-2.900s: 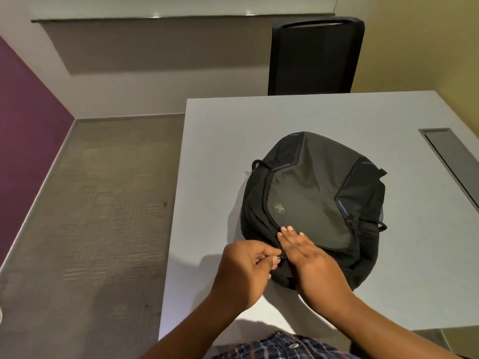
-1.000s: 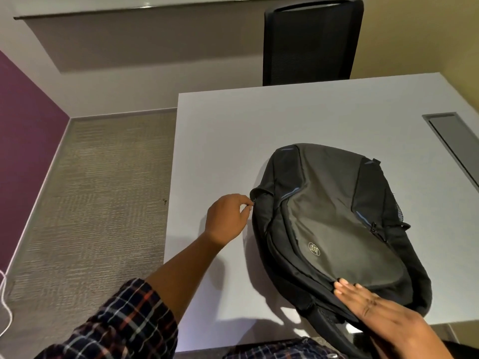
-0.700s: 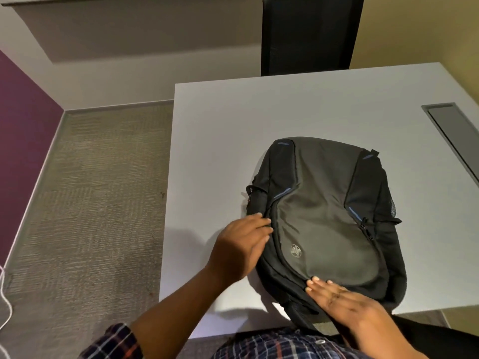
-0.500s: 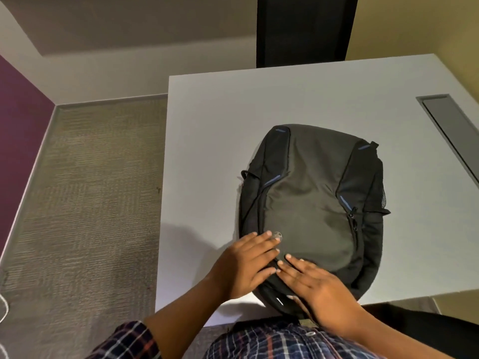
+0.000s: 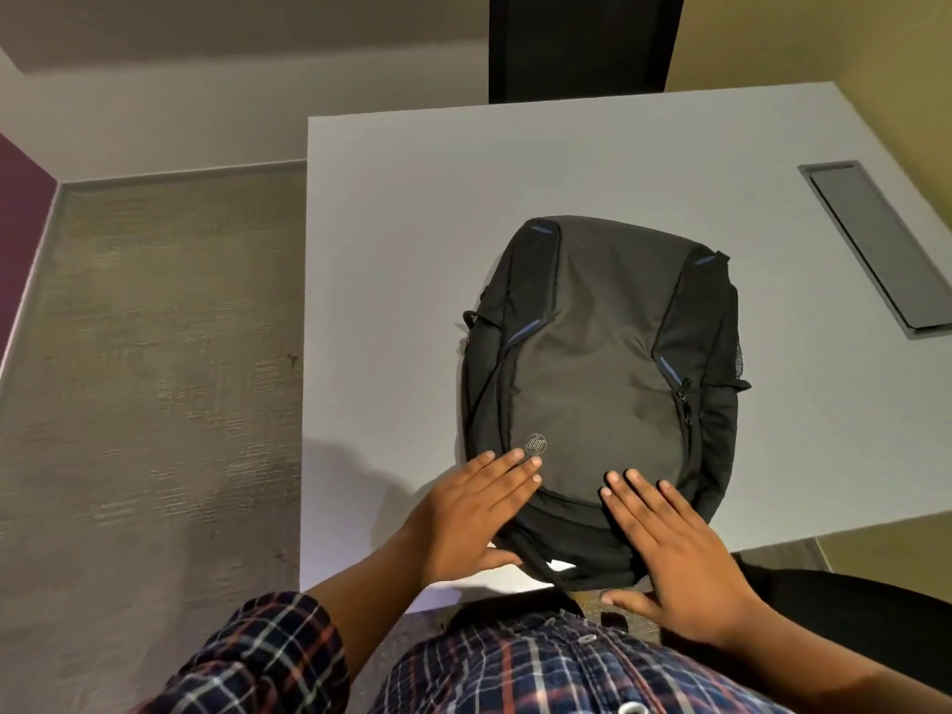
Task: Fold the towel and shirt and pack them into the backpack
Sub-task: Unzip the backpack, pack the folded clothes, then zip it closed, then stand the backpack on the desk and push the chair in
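Backpack (image 5: 597, 363) lies flat on the bench (image 5: 412, 224); left hand (image 5: 474, 512) and right hand (image 5: 675, 548) rest on its near end, fingers wide. Chair (image 5: 577, 43) stands beyond the far edge, grey panel (image 5: 886, 239) at right.

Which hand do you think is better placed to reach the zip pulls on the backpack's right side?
Probably the right hand: it lies flat on the backpack on the same side as the zip pulls, while the left hand rests at the opposite edge.

Left hand (image 5: 476, 517), right hand (image 5: 680, 553) flat, fingers straight, palms down
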The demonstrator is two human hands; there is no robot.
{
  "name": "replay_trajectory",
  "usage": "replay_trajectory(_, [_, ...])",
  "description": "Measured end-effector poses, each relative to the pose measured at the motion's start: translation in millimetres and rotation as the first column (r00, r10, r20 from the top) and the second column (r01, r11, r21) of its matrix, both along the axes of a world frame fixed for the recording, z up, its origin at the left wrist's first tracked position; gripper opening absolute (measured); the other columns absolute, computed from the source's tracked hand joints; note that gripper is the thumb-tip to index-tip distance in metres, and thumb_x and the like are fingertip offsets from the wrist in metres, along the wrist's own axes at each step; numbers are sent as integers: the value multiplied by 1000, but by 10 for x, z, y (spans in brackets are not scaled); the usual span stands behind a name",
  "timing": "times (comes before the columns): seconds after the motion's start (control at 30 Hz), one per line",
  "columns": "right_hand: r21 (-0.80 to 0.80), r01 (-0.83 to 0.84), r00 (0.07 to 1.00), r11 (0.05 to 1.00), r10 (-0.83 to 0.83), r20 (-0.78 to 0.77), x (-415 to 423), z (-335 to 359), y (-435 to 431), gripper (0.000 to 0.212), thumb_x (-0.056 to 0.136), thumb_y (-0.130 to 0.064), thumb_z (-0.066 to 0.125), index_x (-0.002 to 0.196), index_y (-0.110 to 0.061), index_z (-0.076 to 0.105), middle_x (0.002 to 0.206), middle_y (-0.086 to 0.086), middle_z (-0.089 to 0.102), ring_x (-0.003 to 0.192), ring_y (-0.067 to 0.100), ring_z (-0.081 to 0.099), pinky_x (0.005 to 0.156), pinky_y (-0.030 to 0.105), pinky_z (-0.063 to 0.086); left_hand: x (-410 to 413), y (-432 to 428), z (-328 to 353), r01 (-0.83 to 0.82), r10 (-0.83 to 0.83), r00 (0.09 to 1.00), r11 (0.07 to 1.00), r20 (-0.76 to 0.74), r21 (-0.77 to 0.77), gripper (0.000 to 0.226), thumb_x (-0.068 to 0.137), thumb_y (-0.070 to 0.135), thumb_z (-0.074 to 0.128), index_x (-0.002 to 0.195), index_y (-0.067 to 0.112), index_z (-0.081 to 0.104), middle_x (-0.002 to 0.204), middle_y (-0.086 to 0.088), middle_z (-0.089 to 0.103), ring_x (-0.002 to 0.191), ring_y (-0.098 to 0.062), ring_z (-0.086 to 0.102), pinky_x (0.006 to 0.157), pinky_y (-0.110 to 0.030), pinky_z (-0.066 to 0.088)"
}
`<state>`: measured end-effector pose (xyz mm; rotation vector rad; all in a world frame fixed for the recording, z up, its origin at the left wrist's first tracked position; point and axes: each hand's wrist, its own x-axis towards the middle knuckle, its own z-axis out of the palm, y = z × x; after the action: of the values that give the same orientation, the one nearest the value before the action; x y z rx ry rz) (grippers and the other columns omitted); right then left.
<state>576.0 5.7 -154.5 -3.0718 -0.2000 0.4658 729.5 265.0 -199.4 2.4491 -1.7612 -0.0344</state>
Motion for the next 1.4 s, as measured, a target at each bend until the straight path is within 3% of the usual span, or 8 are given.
replay_trajectory(0.23, [-95, -59, 998, 994, 57, -17, 56, -214, 20, 99, 85, -73, 46, 155, -8, 20, 163, 10, 18, 152, 26, 8, 119, 44, 12, -22, -44, -139, -53, 55, 998, 994, -15, 98, 91, 80, 64, 60, 149, 13, 30, 159, -6, 27, 148, -22, 19, 118, -40, 12])
replay_trajectory(0.47, [-118, -21, 999, 993, 17, -33, 33, -257, 45, 101, 79, -33, 67, 157, -10, 7, 165, 9, 2, 152, 25, -1, 120, 42, 6, 0, -39, -212, -55, 58, 998, 993, -27, 100, 97, 78, 63, 64, 151, 11, 24, 160, -6, 22, 148, -23, 19, 119, -40, 12])
replay_trajectory(0.63, [-115, -34, 997, 993, 42, 67, 4, -267, 45, 85, 81, -11, 48, 157, -9, 9, 165, 9, 5, 152, 25, 0, 120, 42, 6, -19, -74, -227, -72, 73, 997, 989, -1, 130, 99, 76, 56, 69, 151, 12, 22, 161, -6, 19, 148, -23, 17, 121, -41, 15])
replay_trajectory(0.87, [-85, -60, 975, 995, 76, 209, -21, -340, 3, 71, 85, 1, 35, 154, -7, 24, 161, 12, 21, 150, 27, 17, 118, 40, 11, -146, -51, -131, -131, 118, 990, 972, -77, -196, 64, 81, 13, 70, 141, 9, 49, 152, -4, 40, 143, -20, 32, 113, -41, 34])
replay_trajectory(1.07, [47, -10, 986, 999, 2, 166, 19, -185, -61, 99, 63, 14, 66, 152, -10, 31, 157, 9, 32, 146, 23, 27, 120, 34, 7, -177, -144, 84, -134, 115, 990, 937, -76, -324, 48, 82, -9, 55, 127, 5, 63, 140, -7, 55, 136, -22, 44, 109, -44, 40])
replay_trajectory(1.13, [129, -18, 982, 991, -7, 190, 31, -64, -125, 96, 66, 16, 65, 152, -11, 32, 157, 8, 33, 146, 21, 26, 121, 32, 5, -157, -177, 253, -151, 121, 986, 934, -112, -323, 50, 81, -10, 53, 127, 6, 63, 140, -6, 55, 138, -21, 42, 115, -41, 32])
replay_trajectory(1.23, [226, -49, 964, 973, -13, 264, 66, 180, -239, 91, 73, 17, 61, 152, -14, 29, 157, 5, 31, 148, 18, 23, 122, 29, 6, -102, -298, 652, -237, 202, 967, 934, -154, -266, 62, 71, -7, 69, 129, 15, 61, 139, 2, 56, 136, -15, 42, 119, -28, 18])
replay_trajectory(1.4, [346, -109, 881, 932, -71, 468, 250, 772, -496, 96, 69, 21, 65, 151, -16, 31, 156, 1, 33, 148, 13, 23, 121, 28, 14, 115, -584, 1399, -263, 213, 963, 871, -162, -416, 68, 64, -19, 65, 125, 12, 63, 137, 3, 57, 137, -11, 41, 119, -27, 23])
